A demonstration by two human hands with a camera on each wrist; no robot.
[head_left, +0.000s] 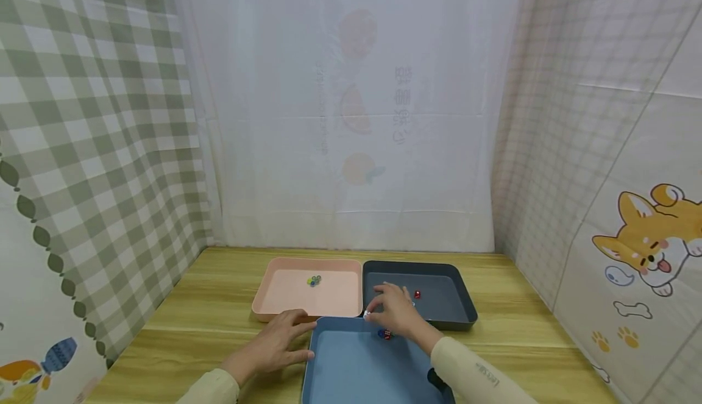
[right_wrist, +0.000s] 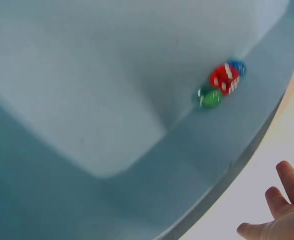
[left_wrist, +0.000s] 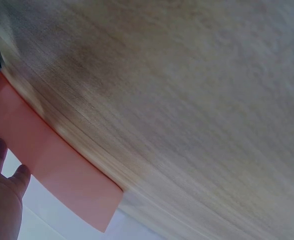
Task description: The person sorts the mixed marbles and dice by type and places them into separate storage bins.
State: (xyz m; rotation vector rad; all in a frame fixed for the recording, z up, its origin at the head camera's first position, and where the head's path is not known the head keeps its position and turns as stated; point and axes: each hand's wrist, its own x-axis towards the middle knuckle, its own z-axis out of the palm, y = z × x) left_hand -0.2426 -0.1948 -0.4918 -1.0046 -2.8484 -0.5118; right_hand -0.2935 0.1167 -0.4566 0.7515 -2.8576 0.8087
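Observation:
Over the far edge of the blue tray [head_left: 373, 370], my right hand [head_left: 396, 311] pinches a small white die [head_left: 367, 314] between thumb and fingertips. Below that hand, a red die [right_wrist: 224, 79] lies in the blue tray against its far wall, between a green marble [right_wrist: 209, 97] and a blue marble [right_wrist: 238, 67]. My left hand [head_left: 274, 342] has its fingers spread at the blue tray's left rim, the thumb touching it, while the other fingers reach towards the near edge of the pink tray [head_left: 280, 299].
Behind the blue tray, the pink tray holds several marbles [head_left: 314, 281]. To its right stands a dark grey tray [head_left: 446, 297] with a red die [head_left: 417, 294] in it; my right hand hides part of this tray. All stand on a wood-grain table [head_left: 181, 337] between hanging cloths.

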